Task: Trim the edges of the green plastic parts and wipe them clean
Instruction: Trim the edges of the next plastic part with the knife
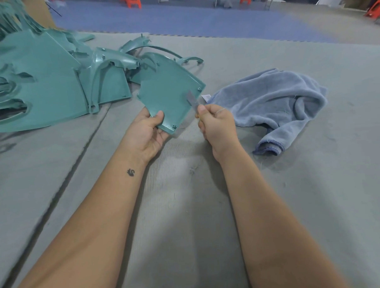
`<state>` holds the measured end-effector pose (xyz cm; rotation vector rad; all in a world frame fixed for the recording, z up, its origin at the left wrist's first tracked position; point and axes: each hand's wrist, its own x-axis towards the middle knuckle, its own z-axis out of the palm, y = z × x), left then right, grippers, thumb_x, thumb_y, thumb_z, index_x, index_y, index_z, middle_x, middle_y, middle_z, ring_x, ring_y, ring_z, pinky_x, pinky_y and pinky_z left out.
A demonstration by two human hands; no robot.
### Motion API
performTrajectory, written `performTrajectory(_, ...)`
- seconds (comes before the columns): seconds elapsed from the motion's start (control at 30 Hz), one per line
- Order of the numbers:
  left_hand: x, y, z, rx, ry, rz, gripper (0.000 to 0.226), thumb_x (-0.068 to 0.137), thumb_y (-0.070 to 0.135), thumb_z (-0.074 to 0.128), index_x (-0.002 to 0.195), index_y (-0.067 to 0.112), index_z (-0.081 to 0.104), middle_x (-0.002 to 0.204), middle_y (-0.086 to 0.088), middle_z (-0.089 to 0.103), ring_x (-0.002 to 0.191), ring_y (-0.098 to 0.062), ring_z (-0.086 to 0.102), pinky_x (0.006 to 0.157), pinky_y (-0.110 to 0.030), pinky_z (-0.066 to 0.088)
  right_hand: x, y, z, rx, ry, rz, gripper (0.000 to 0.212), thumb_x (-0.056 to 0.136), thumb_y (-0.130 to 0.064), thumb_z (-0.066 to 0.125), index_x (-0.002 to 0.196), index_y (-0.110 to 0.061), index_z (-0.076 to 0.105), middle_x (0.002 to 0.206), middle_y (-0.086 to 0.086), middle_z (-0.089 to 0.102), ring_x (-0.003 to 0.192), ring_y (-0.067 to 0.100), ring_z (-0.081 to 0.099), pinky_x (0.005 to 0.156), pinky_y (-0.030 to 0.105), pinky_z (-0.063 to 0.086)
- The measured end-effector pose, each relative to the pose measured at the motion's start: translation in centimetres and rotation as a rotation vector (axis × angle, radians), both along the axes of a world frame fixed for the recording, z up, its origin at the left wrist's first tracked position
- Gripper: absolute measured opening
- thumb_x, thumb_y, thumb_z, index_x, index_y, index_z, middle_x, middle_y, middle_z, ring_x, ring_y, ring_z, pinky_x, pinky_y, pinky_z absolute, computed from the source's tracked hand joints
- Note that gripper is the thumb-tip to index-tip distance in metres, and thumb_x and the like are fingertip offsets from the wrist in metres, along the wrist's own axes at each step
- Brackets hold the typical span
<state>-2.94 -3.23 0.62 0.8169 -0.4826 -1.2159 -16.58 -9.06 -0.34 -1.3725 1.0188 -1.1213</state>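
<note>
Gripping the green part (168, 95) at its near corner, the left hand (147, 132) tilts it toward twelve o'clock. The right hand (216, 123) pinches a blade (191, 98) (blurred) against the part's three-o'clock edge; a cloth (276, 104) lies beyond.

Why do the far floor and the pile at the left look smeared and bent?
Head view: the wide-angle lens curves the edges; the pile of green parts at top left is blurred; the blade in the right hand is smeared; the held green part, left hand and blue towel are sharper; light is soft.
</note>
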Motion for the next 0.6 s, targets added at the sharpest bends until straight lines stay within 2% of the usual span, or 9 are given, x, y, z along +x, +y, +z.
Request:
performTrajectory(0.07, -0.2, 0.0, 0.0, -0.020, -0.092, 0.046, 0.034, 0.100, -0.004, 0.035, 0.113, 0.016, 0.059, 0.096, 0.002, 0.074, 0.084, -0.013, 0.072, 0.068, -0.027, 0.059, -0.3, -0.2, 0.1, 0.043, -0.089, -0.030, 0.031, 0.100, -0.018, 0.052, 0.070, -0.016, 0.056, 0.045, -0.007, 0.039, 0.043, 0.007, 0.031, 0.041, 0.017, 0.026)
performTrajectory(0.13, -0.3, 0.0, 0.0, -0.062, -0.212, 0.112, 0.036, 0.100, -0.005, 0.036, 0.117, 0.018, 0.058, 0.100, 0.007, 0.073, 0.091, -0.009, 0.070, 0.073, -0.024, 0.056, -0.8, -0.1, 0.1, 0.050, -0.136, 0.063, 0.030, 0.100, -0.016, 0.052, 0.070, -0.015, 0.057, 0.045, -0.006, 0.040, 0.041, 0.006, 0.032, 0.041, 0.016, 0.025)
performTrajectory(0.23, -0.7, -0.1, 0.1, -0.136, -0.283, 0.189, 0.035, 0.100, -0.005, 0.036, 0.126, 0.012, 0.052, 0.110, 0.002, 0.068, 0.098, -0.010, 0.067, 0.081, -0.023, 0.054, -1.1, 0.4, 0.0, -0.028, -0.002, 0.281, 0.029, 0.099, -0.015, 0.053, 0.071, -0.013, 0.059, 0.045, -0.004, 0.045, 0.040, 0.004, 0.035, 0.042, 0.014, 0.029)
performTrajectory(0.33, -0.8, -0.3, 0.1, -0.186, -0.241, 0.227, 0.033, 0.100, -0.005, 0.036, 0.126, 0.012, 0.048, 0.108, 0.001, 0.066, 0.095, -0.009, 0.066, 0.082, -0.022, 0.053, -0.8, 0.8, 0.2, -0.075, 0.128, 0.367, 0.030, 0.099, -0.013, 0.053, 0.070, -0.012, 0.058, 0.043, -0.004, 0.047, 0.040, 0.004, 0.037, 0.043, 0.013, 0.032)
performTrajectory(0.5, -0.8, -0.5, 0.2, -0.236, -0.101, 0.175, 0.033, 0.101, -0.004, 0.035, 0.126, 0.012, 0.050, 0.110, 0.001, 0.066, 0.101, -0.012, 0.065, 0.092, -0.027, 0.052, -0.8, 1.0, 0.4, -0.080, 0.154, 0.354, 0.030, 0.100, -0.011, 0.053, 0.070, -0.011, 0.057, 0.044, -0.002, 0.047, 0.039, 0.004, 0.036, 0.043, 0.013, 0.031)
performTrajectory(0.6, -0.8, -0.3, 0.3, -0.269, -0.009, 0.129, 0.031, 0.101, -0.004, 0.036, 0.116, 0.014, 0.057, 0.109, -0.002, 0.068, 0.100, -0.015, 0.067, 0.089, -0.029, 0.054, -0.6, 1.2, 0.4, -0.075, 0.171, 0.327, 0.031, 0.100, -0.011, 0.053, 0.069, -0.011, 0.057, 0.045, -0.001, 0.046, 0.038, 0.003, 0.035, 0.042, 0.012, 0.030)
